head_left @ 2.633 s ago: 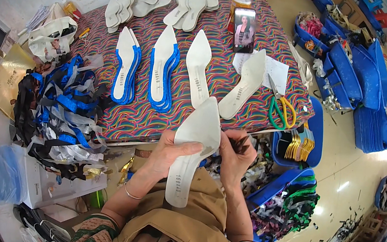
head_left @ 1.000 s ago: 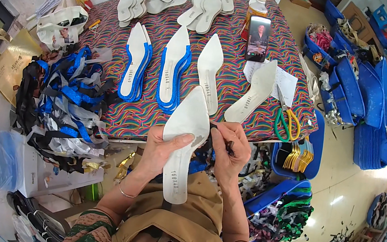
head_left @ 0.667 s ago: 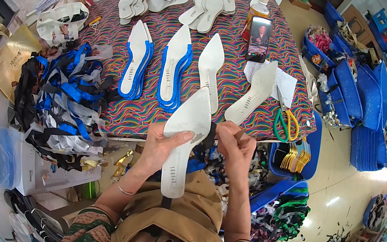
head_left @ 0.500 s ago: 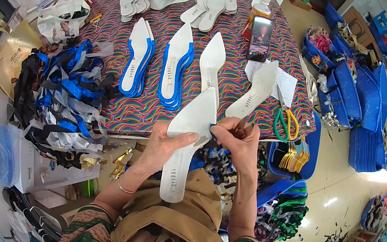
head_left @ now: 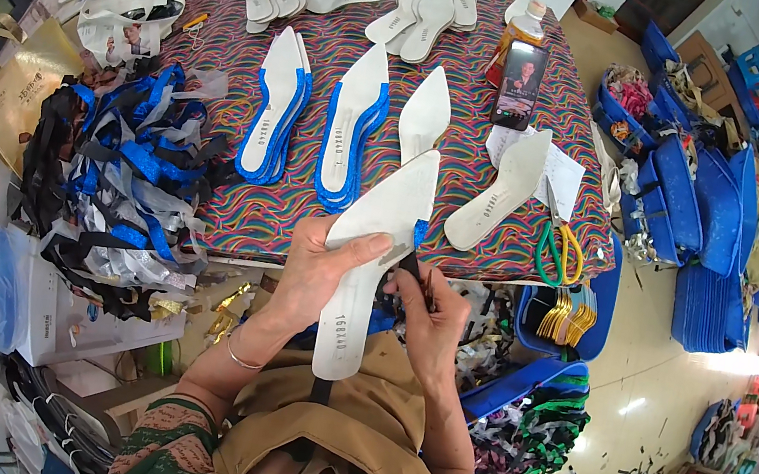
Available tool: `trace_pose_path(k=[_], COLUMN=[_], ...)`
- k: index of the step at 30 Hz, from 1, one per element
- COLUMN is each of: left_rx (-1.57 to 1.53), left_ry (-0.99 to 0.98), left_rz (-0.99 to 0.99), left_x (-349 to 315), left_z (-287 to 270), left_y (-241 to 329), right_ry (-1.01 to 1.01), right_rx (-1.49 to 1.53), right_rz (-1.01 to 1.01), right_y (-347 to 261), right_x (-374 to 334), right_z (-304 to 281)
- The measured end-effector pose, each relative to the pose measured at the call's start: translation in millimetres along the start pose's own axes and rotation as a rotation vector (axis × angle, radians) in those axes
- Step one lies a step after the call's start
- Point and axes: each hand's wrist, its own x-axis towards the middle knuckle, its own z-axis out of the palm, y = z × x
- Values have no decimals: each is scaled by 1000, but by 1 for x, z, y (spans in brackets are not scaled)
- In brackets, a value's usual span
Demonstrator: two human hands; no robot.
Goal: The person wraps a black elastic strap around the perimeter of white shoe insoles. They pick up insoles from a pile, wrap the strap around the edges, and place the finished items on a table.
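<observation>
My left hand (head_left: 310,271) is closed around the middle of a white pointed insole (head_left: 350,307), its thumb lying across the top face. Along the insole's right edge, a short piece of glittery blue strip (head_left: 420,232) wraps the rim, and its dark tail runs down to my right hand (head_left: 434,320). Those fingers pinch the tail just below the edge; a small dark object also shows by them, too unclear to name. Beyond the held insole, another bare insole (head_left: 426,110) lies on the table, with one more insole (head_left: 501,192) to its right.
Blue-edged insole stacks (head_left: 275,111) lie on the patterned tablecloth (head_left: 215,22). Scissors (head_left: 552,250), a phone (head_left: 520,86) and a bottle (head_left: 526,27) are at the right. A tangled strip heap (head_left: 139,159) is on the left; blue bins (head_left: 719,221) stand on the floor.
My right hand has moved down and left along the insole's edge, drawing the strip with it. More blue now shows on the rim. The insole has stayed in my left hand.
</observation>
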Motion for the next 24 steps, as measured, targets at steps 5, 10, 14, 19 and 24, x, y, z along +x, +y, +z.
trace_pose_path(k=[5,10,14,19,24], left_rx=[-42,-110,-74,-37,-160], left_ry=[-7,-64,-31,-14,-53], left_rz=[-43,-110,-2,69,94], left_x=[1,2,5,9,11], left_z=[0,0,4,3,4], left_y=[-12,-13,-18,-20,-17], right_ry=[73,7,-18,19,105], right_rx=[192,142,169,54,18], right_rz=[-20,47,53,11,-93], right_y=[23,9,0,-19,-13], right_x=[-17,-20,-19,-10,6], right_z=[24,13,6,12,21])
